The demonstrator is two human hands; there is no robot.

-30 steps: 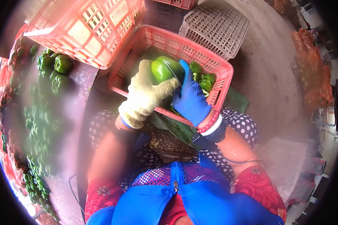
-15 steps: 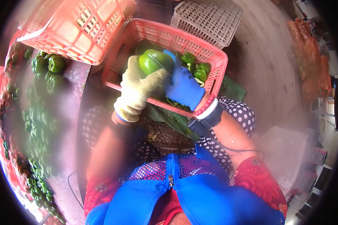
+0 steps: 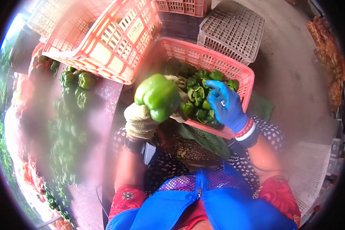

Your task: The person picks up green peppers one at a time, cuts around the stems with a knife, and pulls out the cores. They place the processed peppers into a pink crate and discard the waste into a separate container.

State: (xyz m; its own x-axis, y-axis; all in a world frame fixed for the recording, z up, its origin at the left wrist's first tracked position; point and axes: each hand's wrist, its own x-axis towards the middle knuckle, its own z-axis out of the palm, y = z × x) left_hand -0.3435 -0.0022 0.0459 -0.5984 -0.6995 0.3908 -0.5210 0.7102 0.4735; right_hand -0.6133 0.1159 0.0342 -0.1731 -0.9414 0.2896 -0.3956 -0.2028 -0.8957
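Observation:
A large green bell pepper [image 3: 157, 96] rests in my left hand [image 3: 140, 119], which wears a cream knitted glove. It is held over the left side of a red plastic crate [image 3: 203, 51]. My right hand [image 3: 228, 107], in a blue glove, hovers over the crate's right side with its fingers apart and slightly bent. A small pale object [image 3: 223, 102] shows against the blue palm; what it is I cannot make out. Several smaller green peppers [image 3: 196, 96] lie inside the crate below my hands.
A tilted red crate [image 3: 115, 42] stands at the upper left. Green peppers [image 3: 67, 78] are spread over the surface on the left, partly blurred. A grey crate [image 3: 234, 28] sits behind the red one. Orange net bags [image 3: 327, 57] lie far right.
My hands have moved apart. The large pepper, between both hands before, is now in my left hand only, and my right hand has opened away from it. The view has shifted.

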